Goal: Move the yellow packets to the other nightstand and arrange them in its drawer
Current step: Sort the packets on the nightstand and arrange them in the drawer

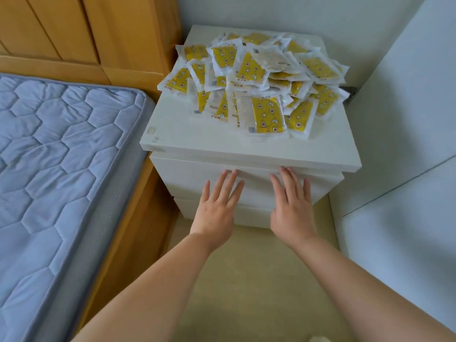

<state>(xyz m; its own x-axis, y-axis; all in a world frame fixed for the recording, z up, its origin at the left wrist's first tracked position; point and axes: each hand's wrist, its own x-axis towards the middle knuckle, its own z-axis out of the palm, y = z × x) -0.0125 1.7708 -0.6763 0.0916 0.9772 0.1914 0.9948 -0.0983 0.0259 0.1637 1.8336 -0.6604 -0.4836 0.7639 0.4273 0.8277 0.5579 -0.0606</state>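
Observation:
A loose heap of several yellow packets (259,77) in clear wrappers covers the back and right of a white nightstand's top (187,141). Its upper drawer front (251,183) looks pushed in under the top. My left hand (218,201) and my right hand (290,203) lie flat against that drawer front, fingers spread and pointing up, fingertips near the top's front edge. Neither hand holds anything. The other nightstand is not in view.
A bed with a blue quilted mattress (56,169) and a wooden frame and headboard (86,33) stands to the left. White walls or panels (404,119) close in the right side. Beige floor (246,280) lies under my arms.

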